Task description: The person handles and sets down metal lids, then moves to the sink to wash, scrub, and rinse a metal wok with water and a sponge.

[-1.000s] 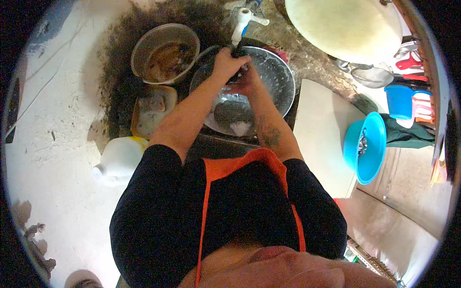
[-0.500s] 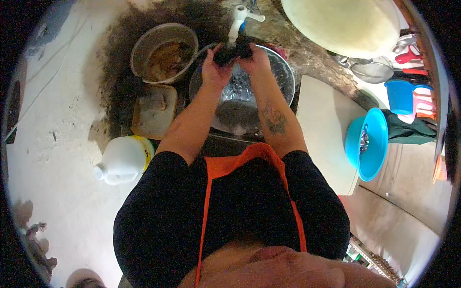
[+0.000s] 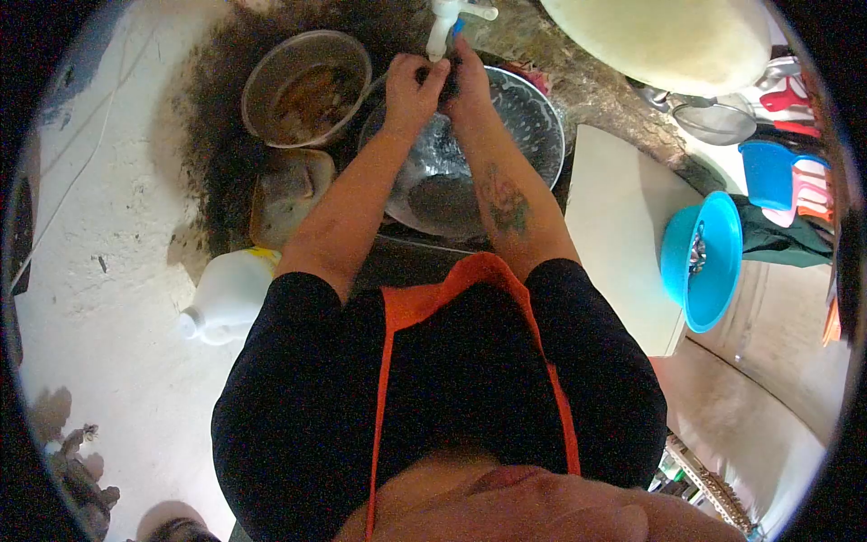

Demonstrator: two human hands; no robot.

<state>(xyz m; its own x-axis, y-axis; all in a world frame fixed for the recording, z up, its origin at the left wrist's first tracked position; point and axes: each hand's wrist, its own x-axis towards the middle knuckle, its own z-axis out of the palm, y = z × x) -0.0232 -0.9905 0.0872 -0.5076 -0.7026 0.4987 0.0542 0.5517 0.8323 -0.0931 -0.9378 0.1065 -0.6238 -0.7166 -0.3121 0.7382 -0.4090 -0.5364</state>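
Observation:
Both hands are close together just below a white plastic faucet (image 3: 442, 25). My left hand (image 3: 413, 93) has its fingers curled inward, and my right hand (image 3: 469, 88) faces it, fingers bent. Between them they grip a dark, soft-looking bundle (image 3: 445, 83), mostly hidden; I cannot tell what it is. Under the hands sits a wide round metal basin (image 3: 533, 135) with water and glints inside.
To the left are a round tub (image 3: 253, 104) with brownish contents, a rectangular tray (image 3: 280, 212) and a white jug (image 3: 221, 298). On the right, a blue bowl (image 3: 718, 262) with metal items stands by a pale board (image 3: 614, 244). Utensils and a strainer (image 3: 715, 122) hang beyond.
My hands have drawn closer around the dark bundle, which shows less than before. My right hand has turned and risen beside the faucet. The view has shifted slightly.

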